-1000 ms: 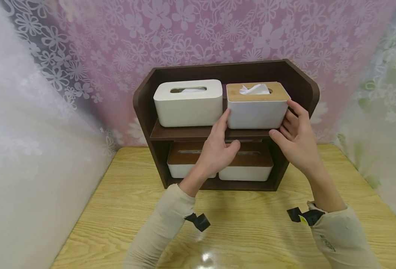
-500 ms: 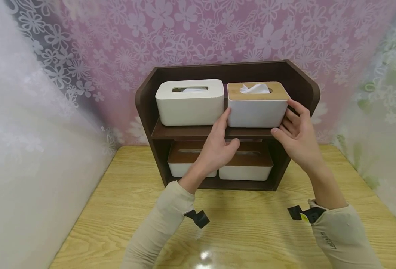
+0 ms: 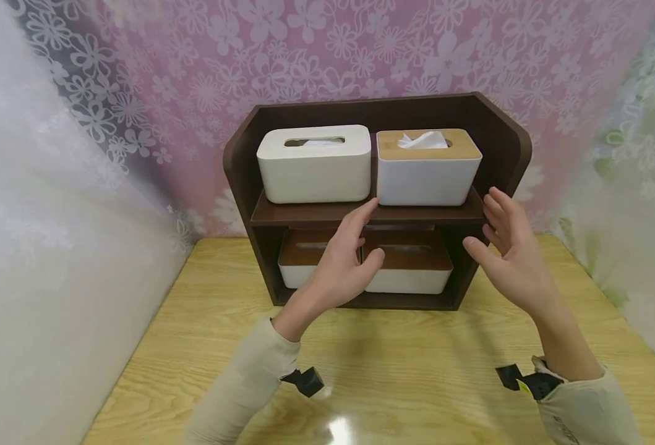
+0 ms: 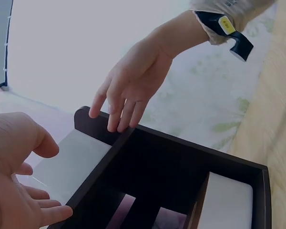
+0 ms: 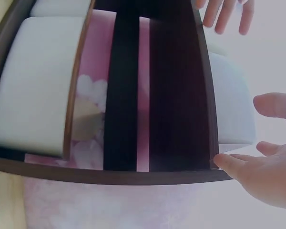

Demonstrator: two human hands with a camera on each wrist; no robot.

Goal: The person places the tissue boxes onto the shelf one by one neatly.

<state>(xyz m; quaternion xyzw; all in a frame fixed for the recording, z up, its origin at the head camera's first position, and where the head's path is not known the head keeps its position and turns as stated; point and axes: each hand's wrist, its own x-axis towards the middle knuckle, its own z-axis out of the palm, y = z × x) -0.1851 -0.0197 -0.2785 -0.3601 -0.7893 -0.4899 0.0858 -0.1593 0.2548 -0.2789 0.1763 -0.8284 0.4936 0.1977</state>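
On the upper shelf at the right sits a white tissue box with a light wooden lid (image 3: 427, 179), a tissue poking out of its slot. My left hand (image 3: 341, 266) is held in front of the shelf, its fingertips below that box's left corner, thumb spread away. My right hand (image 3: 508, 247) stands beside the shelf's right side, fingers loosely bent and holding nothing. To the left on the same shelf is an all-white tissue box (image 3: 316, 176). In the left wrist view, the right hand (image 4: 133, 86) hovers by the side of the dark shelf (image 4: 181, 148).
A dark brown two-tier shelf (image 3: 316, 214) stands on a wood-grain table (image 3: 394, 364). Two white boxes with dark brown lids fill its lower tier, the right one (image 3: 407, 280) partly behind my left hand. A floral curtain (image 3: 333, 49) hangs close behind.
Both hands have come off the wooden-lidded tissue box and drawn back toward me, the right one also moving outward. The box stays in place on the upper shelf.
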